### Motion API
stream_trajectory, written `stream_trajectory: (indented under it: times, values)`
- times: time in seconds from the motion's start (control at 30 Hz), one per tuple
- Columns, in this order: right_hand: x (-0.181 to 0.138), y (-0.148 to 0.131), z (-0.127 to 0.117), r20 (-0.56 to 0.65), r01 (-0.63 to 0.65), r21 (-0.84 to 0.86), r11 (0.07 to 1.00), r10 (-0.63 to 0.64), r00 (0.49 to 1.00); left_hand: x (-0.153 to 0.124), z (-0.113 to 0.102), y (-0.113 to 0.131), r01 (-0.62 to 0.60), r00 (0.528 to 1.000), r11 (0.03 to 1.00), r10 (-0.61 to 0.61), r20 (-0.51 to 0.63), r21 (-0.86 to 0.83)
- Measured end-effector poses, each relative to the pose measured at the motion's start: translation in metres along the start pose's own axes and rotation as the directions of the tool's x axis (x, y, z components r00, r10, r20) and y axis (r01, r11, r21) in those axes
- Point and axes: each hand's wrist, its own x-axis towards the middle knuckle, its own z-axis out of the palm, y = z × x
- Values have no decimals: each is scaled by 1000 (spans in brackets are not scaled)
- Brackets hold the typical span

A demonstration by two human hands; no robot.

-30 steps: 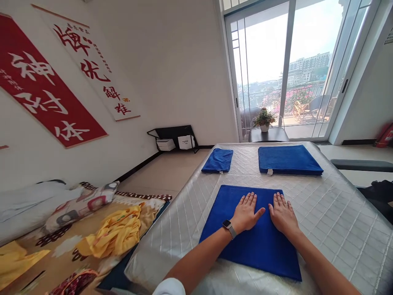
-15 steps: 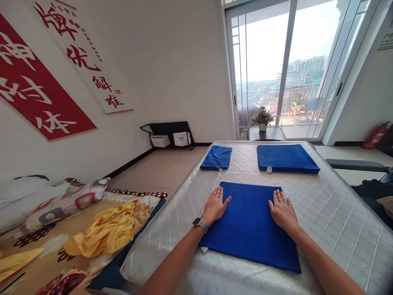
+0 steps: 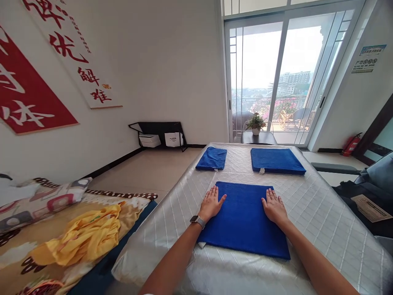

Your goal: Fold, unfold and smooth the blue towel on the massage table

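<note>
A blue towel (image 3: pixel 242 221), folded into a neat rectangle, lies flat on the silver quilted table cover (image 3: pixel 319 213) in front of me. My left hand (image 3: pixel 211 204) rests flat on its left edge, fingers stretched out and thumb apart; a watch is on that wrist. On the opposite edge my right hand (image 3: pixel 274 206) lies flat too, fingers pointing away from me. Neither hand grips anything. A white tag sticks out at the towel's near left corner. Farther back are a smaller folded blue towel (image 3: pixel 211 158) on the left and a stack of folded blue towels (image 3: pixel 277 160) on the right.
To the left, a yellow cloth (image 3: pixel 89 233) lies crumpled on a patterned bed cover (image 3: pixel 135 200), near a pillow (image 3: pixel 52 200). Beyond the table stands a potted plant (image 3: pixel 256 123) before the glass doors. A dark bag with cardboard (image 3: pixel 371 207) sits at the right.
My view has turned slightly to the right, so the scene sits farther left. Both hands stay flat on the towel's side edges, and the towel lies as before.
</note>
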Motion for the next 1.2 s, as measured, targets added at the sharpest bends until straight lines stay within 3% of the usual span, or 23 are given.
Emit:
stream_trajectory:
  times: [0.13, 0.23, 0.33, 0.43, 0.5, 0.57, 0.7, 1.07, 1.2]
  values:
    - [-1, -1, 0, -17, -4, 21, 1000, 5, 1000, 2, -13, 0, 12, 997, 999, -15, 76, 45]
    - [-1, -2, 1, -18, -3, 36, 999, 3, 1000, 0, -23, 23, -24, 999, 998, 23, 28, 50]
    - [-1, 0, 2, -31, 8, 29, 1000, -7, 999, -9, -17, 82, -211, 978, 977, 211, -10, -10]
    - [-1, 5, 5, -48, 53, -24, 998, -55, 997, -18, 1, 155, -417, 907, 902, 421, 8, -111]
    - [-1, 9, 9, -49, 85, -61, 995, -88, 995, -18, 12, 190, -452, 888, 877, 460, 14, -161]
    - [0, 12, 11, -46, 98, -72, 993, -101, 994, -15, 20, 205, -444, 891, 878, 454, 20, -178]
    - [2, 10, 12, -59, 74, -26, 997, -75, 995, -9, 20, 183, -404, 908, 905, 415, 65, -138]
    - [4, 4, 8, -46, 30, 42, 999, -28, 999, -14, -9, 45, -84, 992, 996, 84, 95, 3]
    - [3, 4, 9, -43, 20, 61, 998, -18, 999, -19, -11, 13, -15, 999, 999, 12, 52, 46]
